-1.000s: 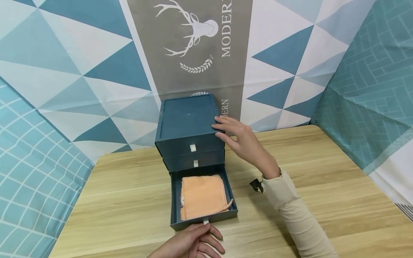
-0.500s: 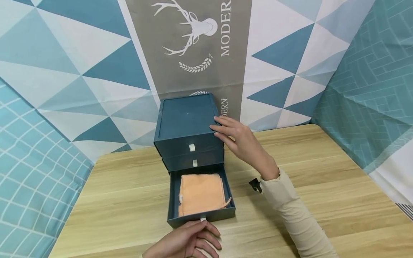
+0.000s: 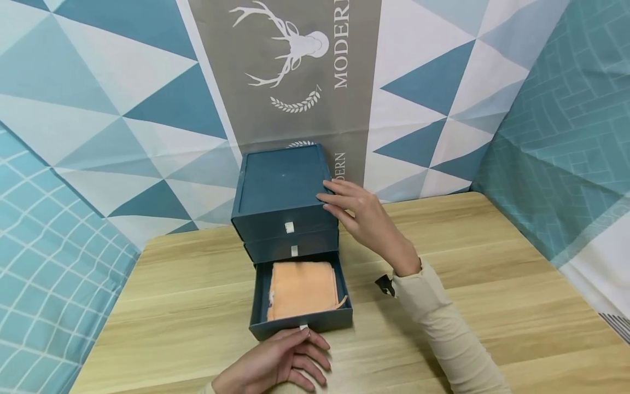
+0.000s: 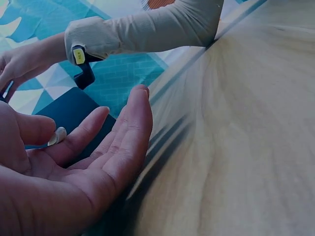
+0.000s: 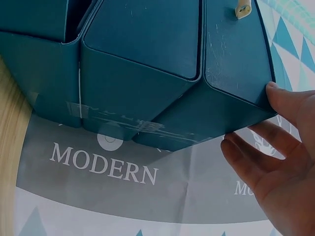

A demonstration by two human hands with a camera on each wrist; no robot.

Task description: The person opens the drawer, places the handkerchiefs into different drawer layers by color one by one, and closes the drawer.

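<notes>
A dark blue three-tier drawer box (image 3: 280, 183) stands against the back wall, its bottom drawer (image 3: 327, 321) pulled out. In that drawer lies a folded orange cloth (image 3: 302, 290) with a small loop at its right corner. My left hand (image 3: 278, 361) is in front, thumb and index finger pinching the drawer's white pull tab (image 4: 57, 136); the other fingers extend loosely. My right hand (image 3: 361, 213) rests on the box's top right edge. In the right wrist view, its thumb (image 5: 285, 101) touches the upper corner and its fingers lie along the side.
The upper two drawers are closed, each with a white tab (image 3: 289, 227). A wood-grain table (image 3: 187, 306) carries the box. Patterned cloth walls (image 3: 418, 71) enclose the back and sides. A black wrist device (image 3: 385, 284) hangs beside the right cuff.
The bottom drawer has slid a little inward, away from me, with the cloth in it. My left hand moved along with the tab; my right hand stays on the box.
</notes>
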